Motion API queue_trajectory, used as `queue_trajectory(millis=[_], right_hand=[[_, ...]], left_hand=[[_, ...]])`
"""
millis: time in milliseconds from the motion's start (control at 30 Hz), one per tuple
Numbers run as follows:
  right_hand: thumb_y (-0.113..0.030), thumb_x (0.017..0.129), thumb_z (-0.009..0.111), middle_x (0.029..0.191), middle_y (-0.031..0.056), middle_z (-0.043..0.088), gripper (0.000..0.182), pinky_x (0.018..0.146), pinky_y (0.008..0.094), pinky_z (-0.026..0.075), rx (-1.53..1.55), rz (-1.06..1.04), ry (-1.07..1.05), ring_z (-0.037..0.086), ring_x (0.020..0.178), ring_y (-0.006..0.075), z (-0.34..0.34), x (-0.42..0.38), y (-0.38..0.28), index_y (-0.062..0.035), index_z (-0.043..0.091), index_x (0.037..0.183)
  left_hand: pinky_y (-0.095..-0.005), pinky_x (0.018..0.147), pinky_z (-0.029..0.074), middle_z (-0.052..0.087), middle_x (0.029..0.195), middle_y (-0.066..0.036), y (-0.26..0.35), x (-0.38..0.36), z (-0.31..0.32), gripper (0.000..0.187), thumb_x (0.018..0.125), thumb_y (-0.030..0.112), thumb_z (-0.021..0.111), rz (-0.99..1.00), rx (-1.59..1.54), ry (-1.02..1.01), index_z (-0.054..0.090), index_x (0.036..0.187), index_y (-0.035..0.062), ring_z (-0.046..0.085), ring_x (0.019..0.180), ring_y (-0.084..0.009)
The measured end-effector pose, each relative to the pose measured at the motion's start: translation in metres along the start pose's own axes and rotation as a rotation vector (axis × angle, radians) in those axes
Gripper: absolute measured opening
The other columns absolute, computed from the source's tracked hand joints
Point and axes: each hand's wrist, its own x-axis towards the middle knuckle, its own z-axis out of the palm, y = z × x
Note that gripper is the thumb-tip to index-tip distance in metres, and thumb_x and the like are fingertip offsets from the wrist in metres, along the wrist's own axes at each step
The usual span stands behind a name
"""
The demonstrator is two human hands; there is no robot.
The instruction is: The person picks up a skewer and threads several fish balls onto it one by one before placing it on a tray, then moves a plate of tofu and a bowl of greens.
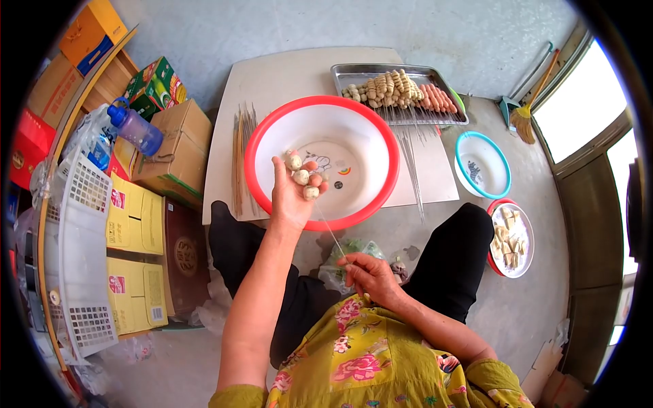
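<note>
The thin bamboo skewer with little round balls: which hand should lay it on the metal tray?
Probably the left hand: it grips the small pale balls over the red-rimmed white basin, nearer the steel tray. The right hand pinches the thin bamboo skewer near the lap.

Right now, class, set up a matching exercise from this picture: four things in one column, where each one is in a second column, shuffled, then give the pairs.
Things:
1. small balls
2. thin skewer
3. finished skewers
4. bundle of bare sticks

Places:
A. on the metal tray
B. lying on the board, left of the red-rimmed basin
C. in the left hand
D. pinched by the right hand

Pairs: 1-C, 2-D, 3-A, 4-B
</note>
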Motion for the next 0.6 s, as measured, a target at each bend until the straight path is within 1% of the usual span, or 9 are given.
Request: queue_trajectory(millis=[67,167,233,433,533,567,600], right_hand=[[-0.009,0.095,0.049,0.064,0.0009,0.057,0.016,0.045,0.0191,0.038,0.007,0.009,0.000,0.044,0.047,0.0038,-0.001,0.000,0.001,-0.0046,0.060,0.106],[-0.012,0.096,0.047,0.067,0.0021,0.058,0.019,0.043,0.0189,0.039,-0.026,0.014,-0.030,0.047,0.047,0.0040,-0.002,0.001,0.003,-0.0036,0.059,0.109],[-0.010,0.095,0.049,0.064,0.0006,0.056,0.016,0.044,0.0188,0.038,0.014,0.024,-0.021,0.044,0.047,0.0031,0.000,0.001,0.003,-0.0044,0.060,0.105],[-0.011,0.095,0.049,0.063,0.0004,0.057,0.016,0.044,0.0190,0.039,0.006,0.038,-0.034,0.046,0.047,0.0032,0.002,0.001,0.006,-0.0057,0.060,0.104],[-0.012,0.095,0.050,0.063,0.0003,0.057,0.016,0.045,0.0191,0.039,0.025,0.026,-0.017,0.045,0.047,0.0034,0.001,0.000,0.006,-0.0063,0.061,0.105],[-0.013,0.095,0.049,0.064,0.0002,0.057,0.017,0.045,0.0193,0.039,0.042,0.026,-0.021,0.045,0.047,0.0036,0.000,-0.001,0.004,-0.0062,0.061,0.106],[-0.013,0.095,0.049,0.064,0.0002,0.057,0.017,0.045,0.0193,0.039,0.032,0.018,-0.011,0.045,0.047,0.0036,-0.003,0.000,0.000,-0.0062,0.061,0.106]], left_hand=[[-0.0317,0.060,0.042,0.057,0.087,-0.005,-0.001,0.005,-0.009,0.059,0.093,0.059,0.035,-0.009,0.025,-0.026,0.042,0.127,0.0121,0.043,0.059,-0.0135],[-0.0298,0.057,0.039,0.057,0.085,-0.005,-0.001,0.009,-0.016,0.057,0.093,0.059,0.035,0.016,-0.001,-0.059,0.043,0.124,0.0118,0.041,0.056,-0.0128],[-0.0279,0.055,0.036,0.056,0.084,-0.004,-0.001,0.009,-0.016,0.058,0.092,0.059,0.036,0.031,-0.007,-0.064,0.043,0.125,0.0117,0.039,0.056,-0.0118],[-0.0273,0.053,0.035,0.055,0.084,-0.004,0.001,0.009,-0.018,0.060,0.092,0.059,0.036,0.032,-0.023,-0.048,0.041,0.129,0.0121,0.039,0.055,-0.0113],[-0.0285,0.054,0.037,0.056,0.086,-0.005,-0.001,0.010,-0.019,0.060,0.092,0.059,0.036,0.042,-0.028,-0.055,0.041,0.129,0.0123,0.040,0.056,-0.0126],[-0.0322,0.061,0.044,0.058,0.090,-0.005,0.003,0.008,-0.018,0.057,0.092,0.058,0.039,0.043,-0.043,-0.172,0.042,0.127,0.0130,0.050,0.064,-0.0153],[-0.0322,0.061,0.044,0.058,0.090,-0.005,0.002,0.007,-0.014,0.057,0.092,0.058,0.039,0.043,-0.050,-0.186,0.042,0.127,0.0130,0.050,0.064,-0.0153]])
